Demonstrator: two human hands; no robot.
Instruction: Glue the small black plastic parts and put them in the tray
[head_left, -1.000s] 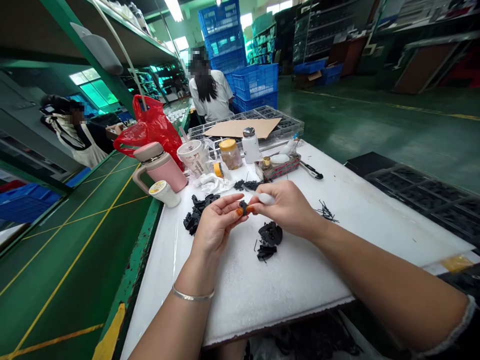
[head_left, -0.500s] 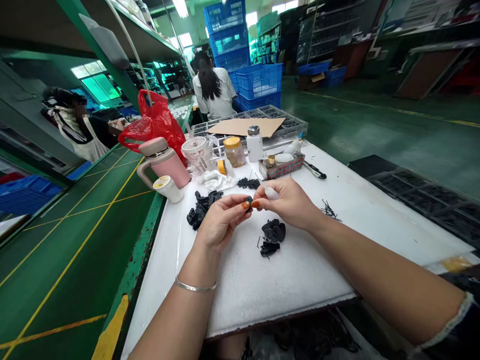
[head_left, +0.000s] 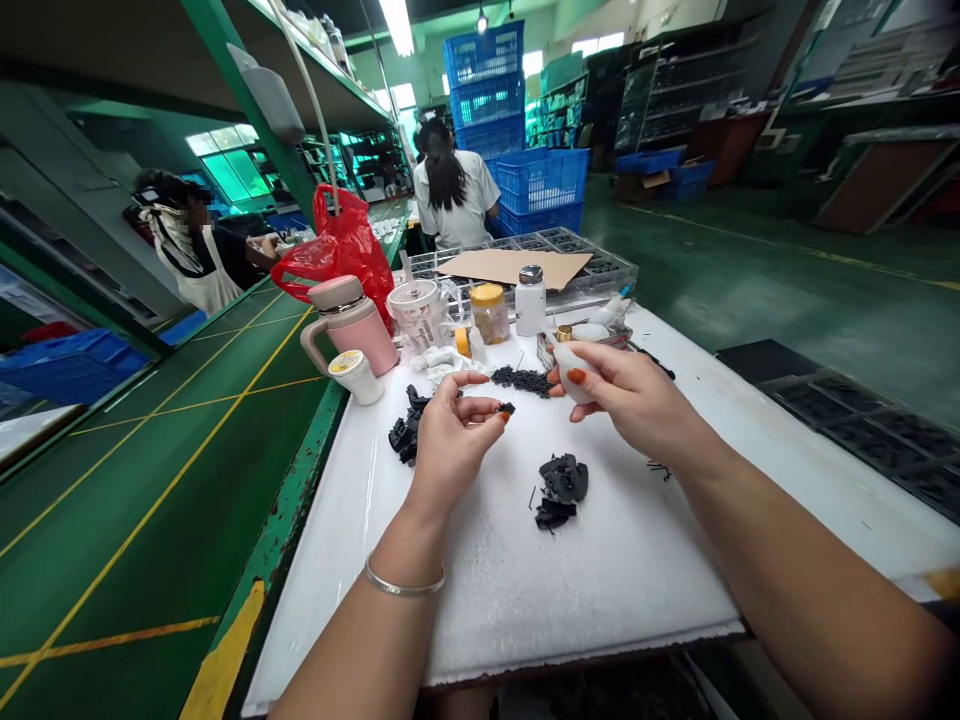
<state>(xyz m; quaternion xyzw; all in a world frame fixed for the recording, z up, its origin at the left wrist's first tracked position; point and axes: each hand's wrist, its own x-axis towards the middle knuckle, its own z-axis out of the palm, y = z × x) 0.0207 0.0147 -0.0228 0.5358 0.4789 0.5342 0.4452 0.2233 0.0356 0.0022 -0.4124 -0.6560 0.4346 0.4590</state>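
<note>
Between the thumb and fingers of my left hand [head_left: 459, 432] is a small black part [head_left: 507, 408], its kind too small to make out. My right hand [head_left: 622, 390] is wrapped round a small white squeeze bottle [head_left: 571, 368], held tilted above the table. Below and between the hands lies a pile of black plastic pieces [head_left: 562, 480]. Another heap of black pieces [head_left: 405, 430] sits left of my left hand, partly hidden by it. Beyond the hands is a spread of tiny black parts [head_left: 521, 380]. A few thin black pins [head_left: 660, 468] lie under my right wrist.
Along the back of the white tabletop [head_left: 480, 600] stand a pink mug [head_left: 364, 335], a plastic cup [head_left: 416, 312], a yellow-lidded jar [head_left: 489, 315] and a white dispenser bottle [head_left: 530, 305]. A green conveyor belt [head_left: 172, 500] runs at left. Two people work farther off.
My hands have moved apart. The right one, with the squeeze bottle, has drawn away rightward from the black part, which stays in my left fingers. The camera view has shifted slightly.
</note>
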